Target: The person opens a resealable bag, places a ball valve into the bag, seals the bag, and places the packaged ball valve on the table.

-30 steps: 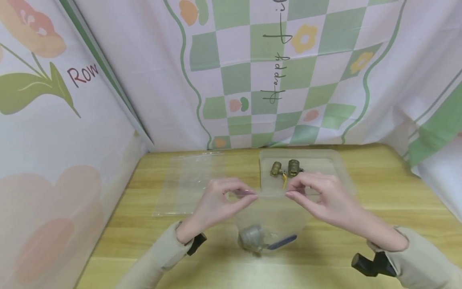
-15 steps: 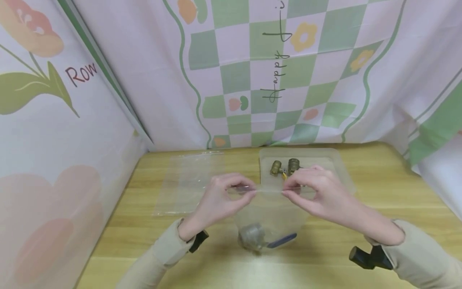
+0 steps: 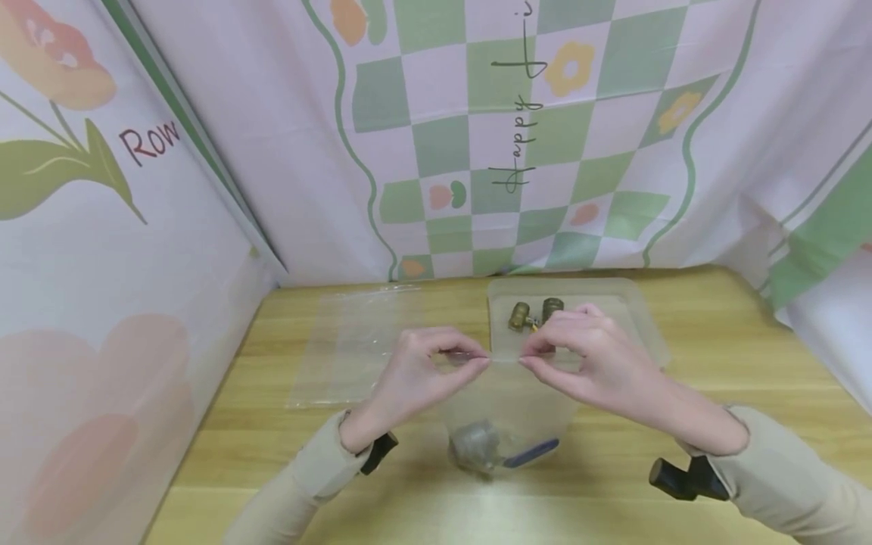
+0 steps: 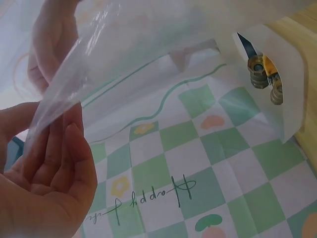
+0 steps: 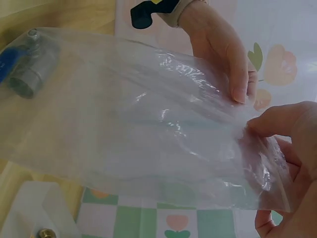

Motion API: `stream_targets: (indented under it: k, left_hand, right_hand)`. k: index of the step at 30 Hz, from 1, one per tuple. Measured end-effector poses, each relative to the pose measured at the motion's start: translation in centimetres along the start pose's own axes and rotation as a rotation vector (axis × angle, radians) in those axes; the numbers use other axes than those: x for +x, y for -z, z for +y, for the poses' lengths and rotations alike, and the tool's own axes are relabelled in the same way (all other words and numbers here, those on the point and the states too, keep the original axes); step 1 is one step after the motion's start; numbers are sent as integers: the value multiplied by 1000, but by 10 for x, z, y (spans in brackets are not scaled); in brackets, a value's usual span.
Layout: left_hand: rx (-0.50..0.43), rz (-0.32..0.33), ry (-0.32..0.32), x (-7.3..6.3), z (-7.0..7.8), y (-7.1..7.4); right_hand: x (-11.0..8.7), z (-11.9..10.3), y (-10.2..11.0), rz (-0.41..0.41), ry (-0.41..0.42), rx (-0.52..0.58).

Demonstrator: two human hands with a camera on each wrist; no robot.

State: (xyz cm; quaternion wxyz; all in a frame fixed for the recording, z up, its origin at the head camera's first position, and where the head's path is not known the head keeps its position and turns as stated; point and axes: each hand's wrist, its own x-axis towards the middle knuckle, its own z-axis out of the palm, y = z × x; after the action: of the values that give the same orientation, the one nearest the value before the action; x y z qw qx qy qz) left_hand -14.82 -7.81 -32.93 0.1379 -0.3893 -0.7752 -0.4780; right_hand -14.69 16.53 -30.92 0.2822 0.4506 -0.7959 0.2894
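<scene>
Woodgrain table (image 3: 736, 356) bears a tray (image 3: 579, 284); on the tray's near side, the left hand (image 3: 415, 375) and right hand (image 3: 606, 359) pinch the top edge of a clear bag (image 3: 507, 401) with a metal valve (image 3: 475, 446) inside. Bag probably soft and slippery, valve heavy: grip 2 spots along that edge.

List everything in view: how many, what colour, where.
Held bag: one, clear, between hands
Valve: one, grey, blue handle, inside held bag
Flat bag: one or more, clear, on table left of tray
Tray: one, whitish, far on table
Small valves: two, brass, in tray
Table: one, light wood, beneath
Cloths: count unclear, white, green, pink, around table
Cameras: two, black, on wrists
Sleeves: two, beige, forearms
Left hand: one, bare, pinching held bag
Right hand: one, bare, pinching held bag
</scene>
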Motion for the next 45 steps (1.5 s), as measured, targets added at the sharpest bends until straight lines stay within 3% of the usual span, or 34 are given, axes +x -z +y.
stream_targets:
  k: [7,13,27,35,45]
  left_hand:
    - [10,-48,-4,3,-1,-2]
    - [32,-52,-11,3,1,-4]
    - [33,-41,-32,4,1,-3]
    - [33,-17,35,-2,-3,9]
    - [118,-94,118,-12,-8,33]
  right_hand:
    - [1,-1,-2,-15,-7,9]
    - [1,-1,-4,-23,25,24]
    - [-2,2,-3,1,9,-7]
    - [-12,10,12,32,-39,-69]
    - [-20,18,17,84,-47,-74]
